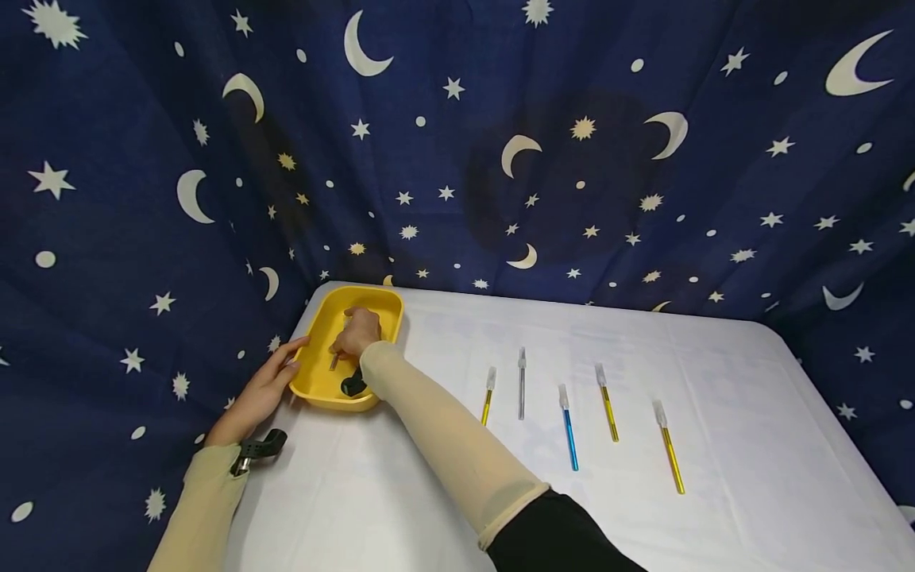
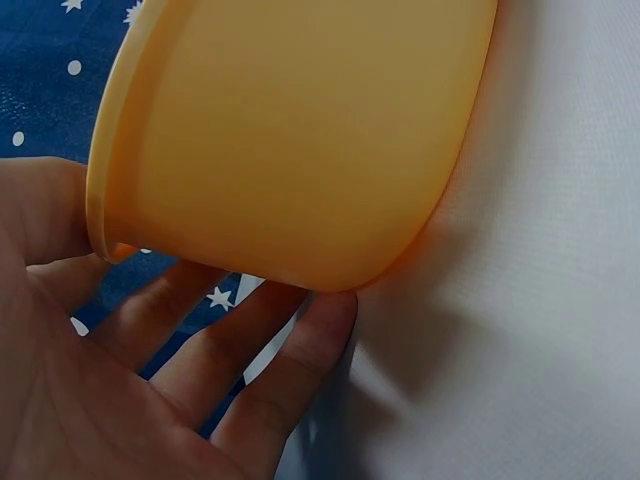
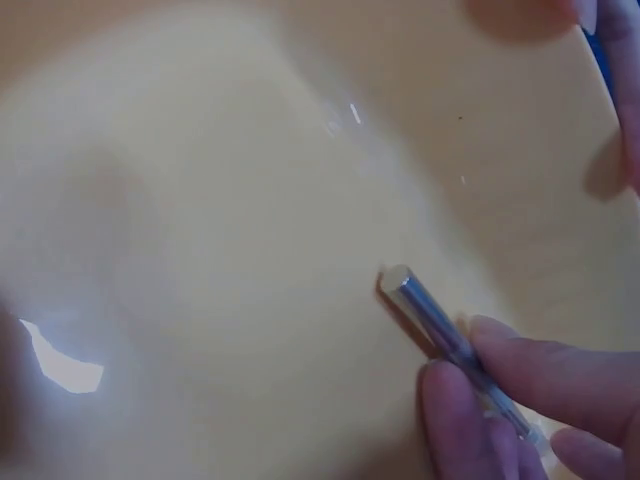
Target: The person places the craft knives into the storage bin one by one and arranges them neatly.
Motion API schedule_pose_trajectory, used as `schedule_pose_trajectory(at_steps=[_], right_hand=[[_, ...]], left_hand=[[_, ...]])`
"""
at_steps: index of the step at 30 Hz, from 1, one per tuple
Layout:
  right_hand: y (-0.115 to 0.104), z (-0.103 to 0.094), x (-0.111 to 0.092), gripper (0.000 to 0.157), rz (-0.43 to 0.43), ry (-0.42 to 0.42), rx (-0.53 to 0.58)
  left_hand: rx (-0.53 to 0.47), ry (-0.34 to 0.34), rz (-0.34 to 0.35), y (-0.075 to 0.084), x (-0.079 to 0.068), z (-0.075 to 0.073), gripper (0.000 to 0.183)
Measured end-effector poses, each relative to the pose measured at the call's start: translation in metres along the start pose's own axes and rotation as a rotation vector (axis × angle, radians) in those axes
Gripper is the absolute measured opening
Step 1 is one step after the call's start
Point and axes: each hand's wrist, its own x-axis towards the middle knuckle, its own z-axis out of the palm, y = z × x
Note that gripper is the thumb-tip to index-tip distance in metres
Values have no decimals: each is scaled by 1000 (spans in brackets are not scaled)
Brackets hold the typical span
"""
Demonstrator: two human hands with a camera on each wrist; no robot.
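A yellow plastic tray (image 1: 336,403) stands at the back left of the table. My right hand (image 1: 357,332) is inside it and pinches a silver craft knife (image 3: 430,318) between thumb and fingers. The knife's blunt end points out over the tray floor; its other end is mostly covered by fingers. At the tray's left side, my left hand (image 1: 260,393) holds the rim, with its fingers (image 2: 290,375) against the outer wall.
Several capped craft knives lie spread on the white table: a silver knife (image 1: 522,389), a blue knife (image 1: 570,437) and yellow ones, such as the yellow knife (image 1: 672,457) farthest right. A dark blue curtain (image 1: 457,159) with moons and stars hangs behind and to the left.
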Motion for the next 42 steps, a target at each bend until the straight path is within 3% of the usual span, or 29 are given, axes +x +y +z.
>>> schedule_pose_trajectory(at_steps=[7,16,22,26,32,42], right_hand=[[3,-12,-3,79,6,-8,49],[0,-39,-14,72,-47,-27,242],[-5,-50,-39,72,-159,-55,448],[-2,-70,-57,70,-265,-81,540],[0,-107,-81,67,-369,-116,601],[28,-157,-119,65,-503,-121,556]], left_hand=[[-2,-3,21,5,2,5,55],[4,-11,40,8,4,6,56],[19,-7,35,7,1,6,58],[15,1,39,5,-1,9,59],[26,24,26,5,-7,10,58],[38,32,17,6,-10,9,59]])
